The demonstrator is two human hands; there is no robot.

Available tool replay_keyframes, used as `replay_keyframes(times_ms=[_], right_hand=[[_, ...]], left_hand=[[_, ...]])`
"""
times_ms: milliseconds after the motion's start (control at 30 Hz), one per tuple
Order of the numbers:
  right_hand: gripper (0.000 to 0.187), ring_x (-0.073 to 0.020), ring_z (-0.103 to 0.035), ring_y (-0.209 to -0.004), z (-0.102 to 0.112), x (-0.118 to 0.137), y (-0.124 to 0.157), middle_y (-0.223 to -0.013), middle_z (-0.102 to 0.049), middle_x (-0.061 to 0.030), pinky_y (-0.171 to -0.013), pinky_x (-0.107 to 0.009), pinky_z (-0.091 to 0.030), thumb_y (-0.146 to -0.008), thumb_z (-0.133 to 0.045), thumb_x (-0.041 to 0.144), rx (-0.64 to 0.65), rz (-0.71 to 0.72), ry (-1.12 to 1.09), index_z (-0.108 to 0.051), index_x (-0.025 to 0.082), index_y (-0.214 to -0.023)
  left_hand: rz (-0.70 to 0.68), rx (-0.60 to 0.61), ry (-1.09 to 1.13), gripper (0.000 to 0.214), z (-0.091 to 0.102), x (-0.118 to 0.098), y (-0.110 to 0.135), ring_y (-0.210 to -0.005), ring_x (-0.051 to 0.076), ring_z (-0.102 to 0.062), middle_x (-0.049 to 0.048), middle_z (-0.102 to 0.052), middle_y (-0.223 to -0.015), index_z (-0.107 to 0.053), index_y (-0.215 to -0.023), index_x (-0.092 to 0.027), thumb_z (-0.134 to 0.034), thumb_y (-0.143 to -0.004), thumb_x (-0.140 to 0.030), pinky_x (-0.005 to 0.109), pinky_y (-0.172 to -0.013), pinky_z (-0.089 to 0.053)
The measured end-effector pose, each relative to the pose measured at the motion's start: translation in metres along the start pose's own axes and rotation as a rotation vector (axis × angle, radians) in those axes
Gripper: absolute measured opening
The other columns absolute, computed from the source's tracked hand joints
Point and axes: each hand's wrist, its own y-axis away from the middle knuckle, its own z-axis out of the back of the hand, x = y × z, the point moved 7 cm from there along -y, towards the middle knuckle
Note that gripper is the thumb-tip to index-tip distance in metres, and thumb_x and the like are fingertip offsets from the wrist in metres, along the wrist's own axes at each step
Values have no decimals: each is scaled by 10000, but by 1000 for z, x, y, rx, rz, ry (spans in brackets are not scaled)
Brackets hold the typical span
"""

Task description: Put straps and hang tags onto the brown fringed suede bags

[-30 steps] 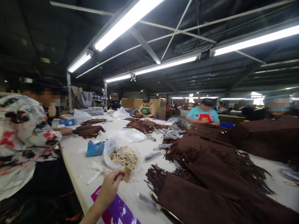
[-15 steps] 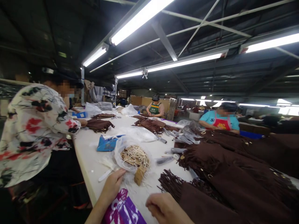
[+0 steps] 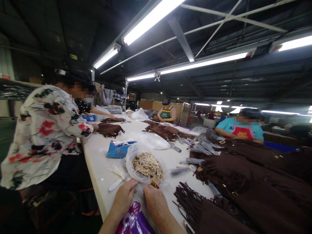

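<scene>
- Worktop (image 3: 97, 169) running long and white down the workshop floor, and our landmark is the clear plastic bag (image 3: 129, 165) lying right in front of the hands. What's around it?
- Biggest first: fringed brown suede garments (image 3: 246, 191) heaped to the right of the bag, and a co-worker in a floral blouse (image 3: 45, 136) seated to its left. A blue packet (image 3: 119, 150) lies just beyond it.
- And in the bag?
- A tangle of pale cords (image 3: 148, 165) over a piece of cardboard (image 3: 138, 164). Just below the bag there's a purple printed bag (image 3: 134, 221), and to its left a white plastic strip (image 3: 115, 184).
- Now the hands!
- Left hand (image 3: 124, 200) and right hand (image 3: 154, 203) are both at the near side of the bag, fingers (image 3: 130, 188) bent and close together against loose plastic. Clamped on it? Can't call that from here.
- Where's the danger?
- Right there! A hard tug could split that thin film and spill the cords across the worktop. They could then tangle in the suede fringe (image 3: 186, 201) hanging close to the right of the bag. And slick plastic could slip straight out of those fingers!
</scene>
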Motion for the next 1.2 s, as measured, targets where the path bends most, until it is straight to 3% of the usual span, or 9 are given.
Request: replay_keyframes(times_ms=[200, 433, 567, 667, 833, 900, 1000, 1100, 1200], right_hand=[[187, -225, -699, -803, 19, -19, 23, -903, -729, -71, -601, -246, -414, -844, -539, 70, 33, 53, 61, -667, 189, -910], [190, -175, -626, -733, 86, -103, 125, -767, -675, -15, -638, -250, -389, -879, -479, 170, -31, -82, -133, -592, 203, -730], [154, -161, -633, -757, 75, -131, 162, -761, -695, 8, -670, -227, -397, -827, -546, 171, -43, -212, -336, -616, 204, -695], [124, -166, -653, -779, 54, -118, 154, -776, -726, 7, -663, -219, -397, -783, -587, 146, -57, -223, -348, -669, 207, -713], [102, -203, -695, -785, 35, -38, 106, -860, -763, -35, -621, -226, -430, -776, -622, 199, 6, -14, -154, -717, 224, -804], [87, -225, -705, -713, 36, -30, 94, -810, -760, -62, -561, -236, -433, -731, -641, 174, 59, -34, -31, -712, 212, -764], [134, -260, -703, -689, 55, -82, 101, -772, -746, -98, -564, -266, -448, -645, -647, 86, 36, -249, 74, -682, 191, -720], [204, -282, -686, -770, 89, -169, 137, -828, -718, -171, -646, -325, -454, -796, -450, 74, -72, -401, 116, -627, 160, -744], [256, -210, -604, -658, 117, -231, 188, -649, -616, -57, -610, -287, -421, -847, -408, 246, -221, -379, -222, -472, 219, -601]], left_hand=[[13, 8, -88, 378, -7, 8, -1, -1153, 238, -635, 69, -713, -1178, -754, -1049, -210, -473, -803, -157, 414, -1071, -437], [-50, 63, -220, 398, -13, 10, -3, -1143, 243, -643, 81, -709, -1185, -748, -1065, -191, -425, -834, -218, 405, -1045, -465], [-103, 105, -266, 407, -16, 8, -5, -1135, 241, -648, 66, -710, -1180, -754, -1052, -213, -418, -827, -263, 394, -1026, -481], [-152, 86, -289, 410, -15, 3, -5, -1122, 258, -655, 72, -711, -1172, -758, -1040, -212, -419, -827, -298, 413, -1018, -488], [-166, 71, -323, 408, -13, 3, -4, -1147, 235, -641, 49, -699, -1197, -744, -1075, -236, -419, -835, -290, 400, -1034, -476], [-157, 79, -346, 398, -13, 4, -4, -1162, 229, -631, 44, -692, -1209, -741, -1079, -238, -429, -835, -271, 397, -1043, -469], [-137, 81, -372, 384, -13, 2, -4, -1171, 225, -625, 46, -687, -1217, -745, -1067, -237, -445, -828, -230, 389, -1050, -463], [-127, 94, -405, 402, -16, -3, -3, -1179, 236, -618, 72, -683, -1220, -750, -1058, -215, -422, -828, -191, 392, -1053, -457], [-129, 92, -399, 397, -17, -3, -3, -1163, 250, -629, 53, -691, -1211, -755, -1041, -239, -434, -810, -204, 392, -1042, -470]])
